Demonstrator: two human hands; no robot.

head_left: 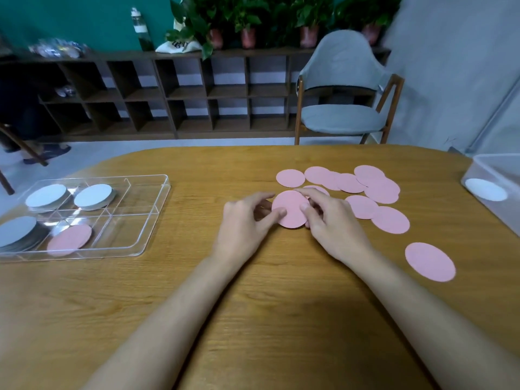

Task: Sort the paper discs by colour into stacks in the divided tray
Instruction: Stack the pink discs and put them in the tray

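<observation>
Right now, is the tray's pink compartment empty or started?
Started: pink discs lie in the divided tray's near compartment.

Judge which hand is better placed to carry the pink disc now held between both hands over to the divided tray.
Left, probably. The left hand already grips the pink disc and is nearer the tray, where a pink stack sits. The right hand is nearer the loose pink discs.

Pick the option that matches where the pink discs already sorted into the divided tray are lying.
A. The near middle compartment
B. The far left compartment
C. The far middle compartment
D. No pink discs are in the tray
A: the pink stack lies in the near row of the divided tray, just right of the near-left white stack; both far stacks are white.
</observation>
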